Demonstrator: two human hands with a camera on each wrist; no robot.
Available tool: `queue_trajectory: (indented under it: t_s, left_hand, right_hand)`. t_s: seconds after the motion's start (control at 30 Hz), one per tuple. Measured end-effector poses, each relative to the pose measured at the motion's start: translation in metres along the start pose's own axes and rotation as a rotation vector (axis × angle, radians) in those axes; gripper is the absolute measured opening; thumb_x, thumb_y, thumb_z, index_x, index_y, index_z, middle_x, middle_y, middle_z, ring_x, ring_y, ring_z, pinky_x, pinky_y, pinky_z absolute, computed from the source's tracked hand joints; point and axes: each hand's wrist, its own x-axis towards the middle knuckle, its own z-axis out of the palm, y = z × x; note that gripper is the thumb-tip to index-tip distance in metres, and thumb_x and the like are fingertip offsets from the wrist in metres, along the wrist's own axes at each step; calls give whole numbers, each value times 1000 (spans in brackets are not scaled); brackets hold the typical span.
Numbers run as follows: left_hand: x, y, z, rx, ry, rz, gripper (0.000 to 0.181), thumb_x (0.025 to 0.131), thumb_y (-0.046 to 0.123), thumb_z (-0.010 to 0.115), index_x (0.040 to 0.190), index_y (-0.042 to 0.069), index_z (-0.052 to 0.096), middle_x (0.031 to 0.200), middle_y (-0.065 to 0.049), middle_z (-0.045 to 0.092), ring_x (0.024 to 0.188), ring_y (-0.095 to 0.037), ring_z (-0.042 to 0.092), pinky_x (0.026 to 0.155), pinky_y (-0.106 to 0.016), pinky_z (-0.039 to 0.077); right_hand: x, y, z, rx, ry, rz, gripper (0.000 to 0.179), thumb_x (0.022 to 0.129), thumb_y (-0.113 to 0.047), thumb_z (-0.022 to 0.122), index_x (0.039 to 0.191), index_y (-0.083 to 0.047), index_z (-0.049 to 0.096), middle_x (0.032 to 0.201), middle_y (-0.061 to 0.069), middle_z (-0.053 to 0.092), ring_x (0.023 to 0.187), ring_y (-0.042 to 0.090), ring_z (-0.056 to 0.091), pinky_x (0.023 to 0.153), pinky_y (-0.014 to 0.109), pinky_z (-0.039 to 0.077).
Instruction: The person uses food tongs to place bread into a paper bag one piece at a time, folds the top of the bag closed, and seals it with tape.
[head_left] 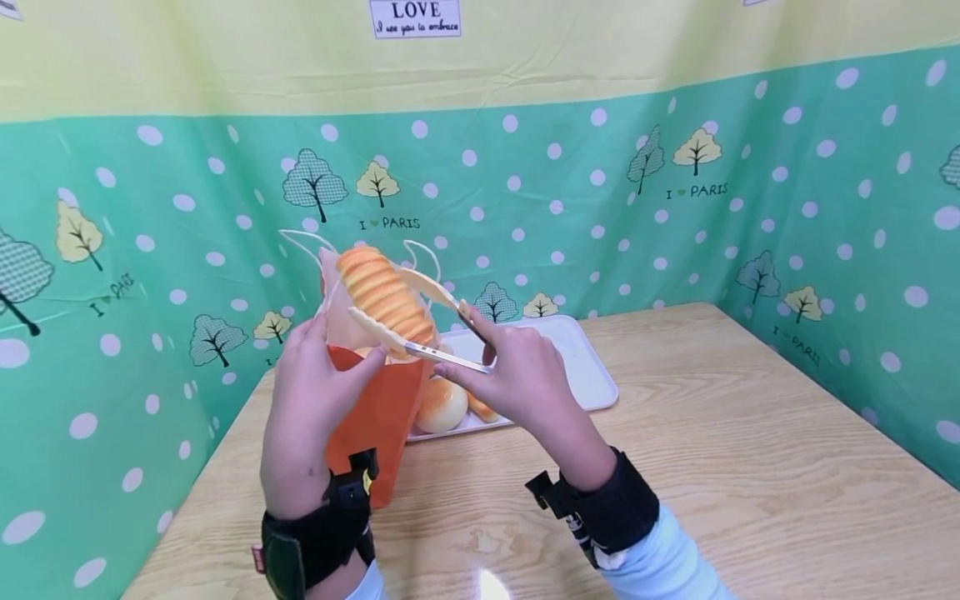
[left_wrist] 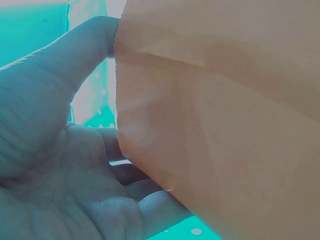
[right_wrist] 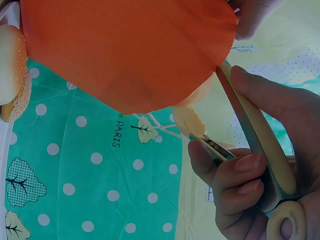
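Observation:
My left hand (head_left: pixel 303 400) holds an orange paper bag (head_left: pixel 371 417) at its open top. In the left wrist view the thumb is at the paper's edge and the fingers (left_wrist: pixel 165 212) go behind the paper. My right hand (head_left: pixel 525 371) grips a pair of tongs (head_left: pixel 442 357) with pale scalloped tips. Between those tips is a ridged golden bread roll (head_left: pixel 382 292), tilted over the bag's mouth. In the right wrist view the bag hides the roll, and the tongs' ring end (right_wrist: pixel 287 225) shows below the fingers.
Behind the bag lies a white tray (head_left: pixel 588 367) with a round bun (head_left: pixel 441 406) and another piece of bread (head_left: pixel 482 407) on it. White string handles (head_left: pixel 303 237) rise from the bag. A patterned curtain (head_left: pixel 525 183) stands around the wooden table (head_left: pixel 675 467).

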Motion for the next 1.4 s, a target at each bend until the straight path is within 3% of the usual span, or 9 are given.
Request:
queue_trajectory:
  t_s: [0.13,0.33,0.97,1.4]
  left_hand:
    - [0,-1,0,8,-10,-11,83,84,39,62,147,2,22,148,-29,26,125,-46,32,89,-65,48]
    - [0,0,1,4,-14,11,79,84,38,63,146,5,26,147,-29,27,124,-46,32,88,-65,49]
    - [0,-1,-2,2,-7,-2,80,84,38,62,147,6,24,147,-28,27,123,-45,34,88,-66,48]
    - [0,-5,-5,-3,-13,-16,82,84,43,61,146,3,25,145,-29,29,122,-45,34,89,-65,48]
  right_hand:
    - [0,1,0,-4,6,17,81,67,-64,67,136,-25,49,64,-4,54,50,14,44,39,26,31]
    - [1,2,1,-6,9,9,82,67,-65,66,137,-24,49,64,-3,55,50,14,44,39,26,31]
    - [3,6,-9,37,38,-11,81,69,-63,66,137,-24,48,67,-1,59,47,15,42,39,28,31]
    - [12,32,-31,71,116,119,83,71,-63,65,139,-22,44,68,2,61,46,19,37,41,29,29]
